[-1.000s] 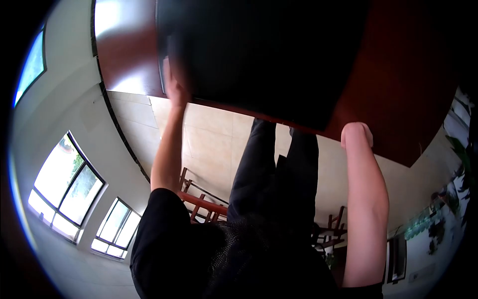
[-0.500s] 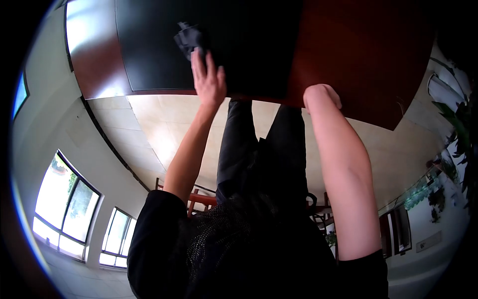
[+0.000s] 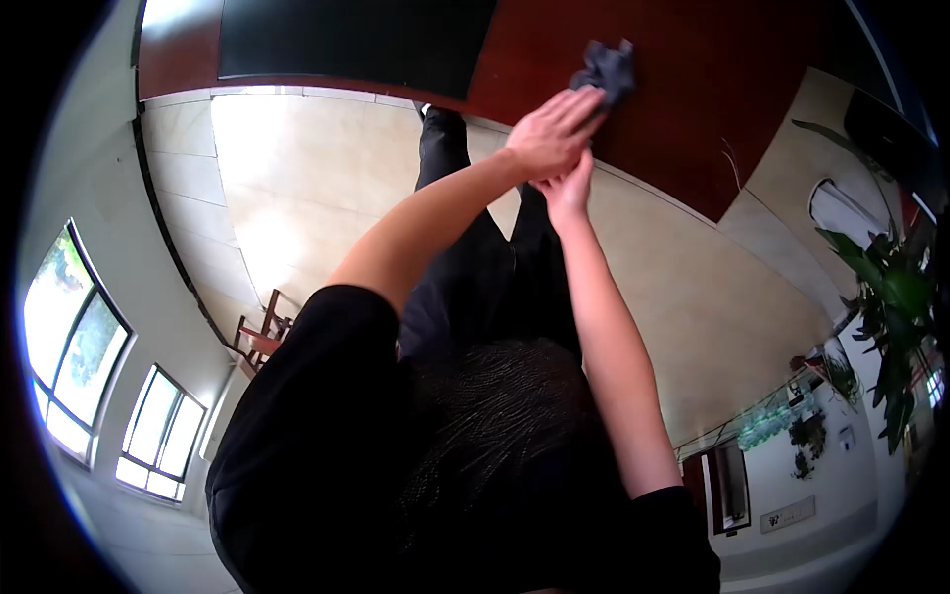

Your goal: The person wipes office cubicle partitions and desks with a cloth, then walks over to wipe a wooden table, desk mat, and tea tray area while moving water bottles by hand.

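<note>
A crumpled dark grey cloth (image 3: 612, 67) lies on the reddish-brown part of the table (image 3: 683, 109), near its front edge. My left hand (image 3: 556, 137) reaches across to the right, fingers long and close together, their tips pressed on the cloth's near side. Part of the cloth is covered by these fingers. Just below, my right hand (image 3: 569, 190) is close against the underside of my left hand at the table edge. Its fingers are mostly hidden, so their grip does not show.
A black panel (image 3: 346, 45) covers the table's left part. My legs (image 3: 445, 158) stand at the front edge on pale floor tiles (image 3: 317, 168). Leafy plants (image 3: 891, 287) are at the right, a wooden chair (image 3: 262, 337) at the lower left.
My left hand and the cloth have moved right, from the black panel to the reddish-brown surface. The two hands, apart before, are now together. The view has shifted to the right.
</note>
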The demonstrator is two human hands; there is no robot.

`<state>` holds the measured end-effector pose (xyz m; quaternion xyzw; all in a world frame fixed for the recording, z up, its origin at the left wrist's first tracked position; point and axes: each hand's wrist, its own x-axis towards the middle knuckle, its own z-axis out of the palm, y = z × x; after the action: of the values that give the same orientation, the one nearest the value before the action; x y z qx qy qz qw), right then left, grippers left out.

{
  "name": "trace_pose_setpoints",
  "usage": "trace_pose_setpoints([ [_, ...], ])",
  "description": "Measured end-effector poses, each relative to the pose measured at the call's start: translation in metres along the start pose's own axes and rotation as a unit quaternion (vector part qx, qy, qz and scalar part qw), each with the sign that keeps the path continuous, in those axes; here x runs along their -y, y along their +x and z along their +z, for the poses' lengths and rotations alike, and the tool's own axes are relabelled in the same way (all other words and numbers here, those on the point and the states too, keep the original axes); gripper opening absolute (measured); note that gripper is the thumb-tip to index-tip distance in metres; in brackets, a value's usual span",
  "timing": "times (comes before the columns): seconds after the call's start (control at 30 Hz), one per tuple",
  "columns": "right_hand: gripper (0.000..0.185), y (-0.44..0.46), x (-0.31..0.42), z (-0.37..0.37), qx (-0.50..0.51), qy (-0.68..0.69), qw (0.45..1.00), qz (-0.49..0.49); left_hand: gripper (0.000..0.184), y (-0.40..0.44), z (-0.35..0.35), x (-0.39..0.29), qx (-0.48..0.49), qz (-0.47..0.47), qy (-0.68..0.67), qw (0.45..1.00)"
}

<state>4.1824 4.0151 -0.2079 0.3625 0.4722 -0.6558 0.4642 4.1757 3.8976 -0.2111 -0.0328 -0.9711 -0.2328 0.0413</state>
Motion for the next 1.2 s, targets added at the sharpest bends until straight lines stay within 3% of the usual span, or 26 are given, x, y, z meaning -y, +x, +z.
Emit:
trace_pose_setpoints([
  [0.03, 0.070, -0.019, -0.003, -0.047, 0.014, -0.095, 0.995, 0.006, 0.048, 0.003, 0.007, -0.021, -0.001, 0.023, -0.021, 1.000],
  [0.07, 0.066, -0.022, -0.006, -0.121, 0.091, -0.228, 0.966, 0.085, 0.046, 0.009, 0.012, -0.037, -0.004, 0.048, -0.039, 0.998],
  [0.1, 0.061, -0.043, -0.006, -0.177, 0.048, -0.290, 0.951, 0.093, 0.045, 0.013, 0.022, -0.053, -0.004, 0.061, -0.045, 0.997],
  [0.13, 0.059, -0.072, -0.003, -0.226, -0.075, -0.324, 0.937, 0.103, 0.044, 0.014, 0.029, -0.066, -0.003, 0.075, -0.052, 0.996],
  [0.2, 0.028, -0.115, -0.005, -0.382, -0.234, -0.435, 0.866, 0.084, 0.043, 0.015, 0.028, -0.074, 0.010, 0.089, -0.056, 0.994],
  [0.23, 0.019, -0.142, -0.009, -0.452, -0.390, -0.304, 0.867, 0.057, 0.043, 0.015, 0.028, -0.070, 0.011, 0.096, -0.067, 0.993],
  [0.27, 0.018, -0.176, -0.009, -0.489, -0.530, -0.114, 0.840, -0.038, 0.043, 0.014, 0.030, -0.065, 0.015, 0.103, -0.078, 0.992],
  [0.3, 0.016, -0.210, 0.008, -0.479, -0.621, -0.137, 0.772, 0.013, 0.042, 0.010, 0.034, -0.056, 0.037, 0.101, -0.115, 0.988],
  [0.4, 0.020, -0.248, 0.018, -0.454, -0.536, 0.051, 0.842, 0.022, 0.039, -0.013, 0.004, -0.013, 0.024, 0.103, -0.150, 0.983],
  [0.47, 0.025, -0.235, 0.008, -0.420, -0.394, 0.031, 0.918, -0.015, 0.039, -0.032, -0.026, 0.027, 0.005, 0.037, -0.168, 0.985],
  [0.53, 0.026, -0.199, -0.013, -0.386, -0.297, -0.065, 0.951, -0.051, 0.040, -0.061, -0.061, 0.078, -0.016, 0.052, -0.036, 0.998],
  [0.6, 0.025, -0.166, -0.031, -0.291, -0.295, -0.167, 0.938, -0.068, 0.044, -0.081, -0.096, 0.116, -0.011, 0.015, 0.013, 1.000],
  [0.73, 0.025, -0.144, -0.079, -0.101, -0.105, -0.216, 0.969, -0.064, 0.047, -0.095, -0.123, 0.171, 0.005, -0.022, 0.028, 0.999],
  [0.77, 0.024, -0.142, -0.093, -0.067, -0.048, -0.221, 0.973, -0.053, 0.048, -0.094, -0.124, 0.173, 0.013, -0.031, 0.014, 0.999],
  [0.83, 0.023, -0.125, -0.144, -0.039, -0.009, -0.275, 0.953, -0.127, 0.044, -0.094, -0.122, 0.171, 0.002, -0.033, 0.005, 0.999],
  [0.87, 0.023, -0.120, -0.164, -0.031, -0.001, -0.311, 0.934, -0.178, 0.039, -0.093, -0.120, 0.168, -0.021, -0.024, -0.005, 0.999],
  [1.0, 0.023, -0.149, -0.171, -0.018, -0.103, -0.093, 0.986, -0.095, 0.042, -0.089, -0.130, 0.134, 0.028, -0.016, -0.121, 0.992],
  [1.13, 0.025, -0.168, -0.205, -0.057, -0.256, -0.049, 0.963, -0.066, 0.039, -0.080, -0.113, 0.126, 0.094, 0.021, -0.168, 0.981],
  [1.2, 0.026, -0.176, -0.234, -0.079, -0.261, -0.012, 0.965, -0.017, 0.033, -0.067, -0.102, 0.130, 0.105, 0.039, -0.148, 0.983],
])
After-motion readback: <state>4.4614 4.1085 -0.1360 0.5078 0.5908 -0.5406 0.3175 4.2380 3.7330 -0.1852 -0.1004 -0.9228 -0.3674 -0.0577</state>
